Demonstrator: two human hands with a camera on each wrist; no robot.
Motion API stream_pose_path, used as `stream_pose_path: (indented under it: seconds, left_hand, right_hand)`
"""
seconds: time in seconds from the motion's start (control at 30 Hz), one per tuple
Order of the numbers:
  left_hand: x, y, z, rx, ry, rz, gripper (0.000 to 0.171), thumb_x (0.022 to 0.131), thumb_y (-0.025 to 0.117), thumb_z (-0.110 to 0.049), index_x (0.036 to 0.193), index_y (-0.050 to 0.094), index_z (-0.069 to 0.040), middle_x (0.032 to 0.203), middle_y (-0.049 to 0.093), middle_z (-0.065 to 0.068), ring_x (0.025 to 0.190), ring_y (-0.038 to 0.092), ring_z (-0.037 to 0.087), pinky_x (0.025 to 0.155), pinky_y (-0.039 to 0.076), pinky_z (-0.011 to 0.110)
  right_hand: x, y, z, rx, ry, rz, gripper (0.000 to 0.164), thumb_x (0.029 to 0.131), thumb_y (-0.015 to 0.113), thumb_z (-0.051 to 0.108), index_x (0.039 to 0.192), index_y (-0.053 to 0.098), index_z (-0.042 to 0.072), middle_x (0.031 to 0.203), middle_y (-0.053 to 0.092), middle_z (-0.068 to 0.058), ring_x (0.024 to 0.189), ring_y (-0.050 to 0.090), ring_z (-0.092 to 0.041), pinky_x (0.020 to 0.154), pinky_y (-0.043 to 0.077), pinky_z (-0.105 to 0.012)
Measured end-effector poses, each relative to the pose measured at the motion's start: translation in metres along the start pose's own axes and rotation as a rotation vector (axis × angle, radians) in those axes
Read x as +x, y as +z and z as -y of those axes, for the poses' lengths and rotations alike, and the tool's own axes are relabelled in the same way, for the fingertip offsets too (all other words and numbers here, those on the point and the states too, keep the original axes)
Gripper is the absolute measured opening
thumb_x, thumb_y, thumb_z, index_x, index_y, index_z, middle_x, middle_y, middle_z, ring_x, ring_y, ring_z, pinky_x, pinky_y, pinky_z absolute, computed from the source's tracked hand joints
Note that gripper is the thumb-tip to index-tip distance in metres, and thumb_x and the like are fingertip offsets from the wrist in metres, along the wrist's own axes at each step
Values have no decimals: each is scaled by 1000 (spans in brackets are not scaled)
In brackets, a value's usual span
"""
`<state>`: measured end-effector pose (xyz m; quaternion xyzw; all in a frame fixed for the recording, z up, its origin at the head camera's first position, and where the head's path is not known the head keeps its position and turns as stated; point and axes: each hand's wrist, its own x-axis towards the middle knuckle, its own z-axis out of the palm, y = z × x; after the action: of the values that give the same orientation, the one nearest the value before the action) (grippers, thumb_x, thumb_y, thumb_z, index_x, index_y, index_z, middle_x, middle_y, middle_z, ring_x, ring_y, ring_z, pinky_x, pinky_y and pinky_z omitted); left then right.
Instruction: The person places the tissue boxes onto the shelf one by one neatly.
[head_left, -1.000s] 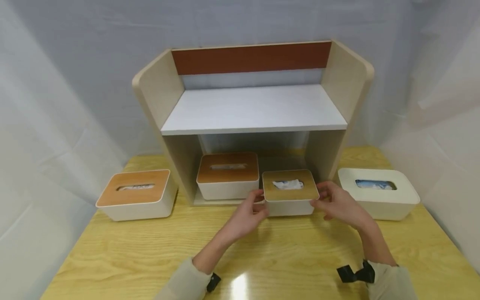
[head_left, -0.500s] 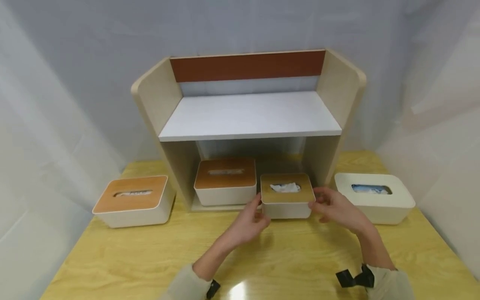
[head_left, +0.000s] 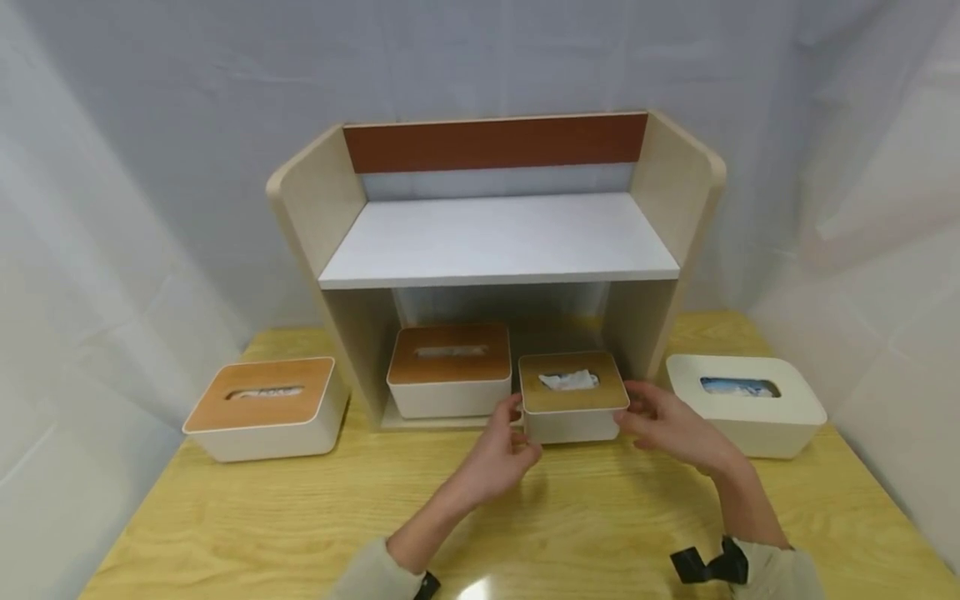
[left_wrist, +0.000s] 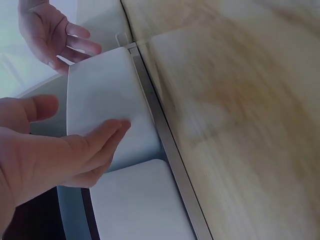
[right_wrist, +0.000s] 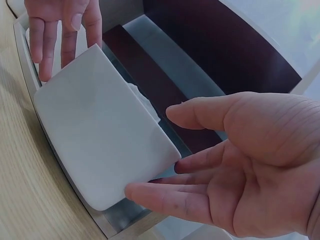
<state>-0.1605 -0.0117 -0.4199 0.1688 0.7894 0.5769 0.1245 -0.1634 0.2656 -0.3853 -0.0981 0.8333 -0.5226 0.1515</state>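
Observation:
A small tissue box with a tan wooden lid and white sides stands at the front right of the shelf unit's lower level, a tissue showing in its slot. My left hand is at its left side, fingers nearly straight along the white wall in the left wrist view. On the other side is my right hand; in the right wrist view its fingertips lie at the box's corner, the thumb held apart. To the left, a larger tissue box with a brown lid sits inside the same level.
The wooden shelf unit has a white upper board over the box. On the table, an orange-lidded tissue box stands left of the unit and an all-cream tissue box stands right of it. White sheets hang behind and at the sides.
The small tissue box has slid slightly back into the lower level, both hands following it. The head view has tilted up a little, so everything sits lower.

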Motion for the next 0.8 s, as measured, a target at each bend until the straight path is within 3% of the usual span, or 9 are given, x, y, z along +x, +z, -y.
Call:
stream_pose_path:
  seconds: [0.23,0.4,0.8]
  left_hand:
    - [-2,0,-5,8,-6,1,79,90,60,-9,154,16,5,142,37,28,129,46,46,105,45,51]
    - [-3,0,-7,-8,-2,38,81,93,60,-11,155,11,4,148,31,30,134,41,48,106,43,52]
    - [-1,2,-12,-21,-12,58,81,95,60,-12,157,9,-1,154,25,32,139,36,47,109,39,54]
  right_hand:
    - [-1,2,0,-13,-14,-11,71,102,57,25,150,22,-12,130,49,-29,110,60,-39,87,57,-45]
    - [-2,3,1,-18,-10,-23,71,102,57,25,150,21,-12,125,50,-25,109,60,-37,87,57,-44]
    - [-3,2,4,-26,-28,-28,75,103,55,27,152,13,-11,134,44,-30,112,59,-38,94,53,-50]
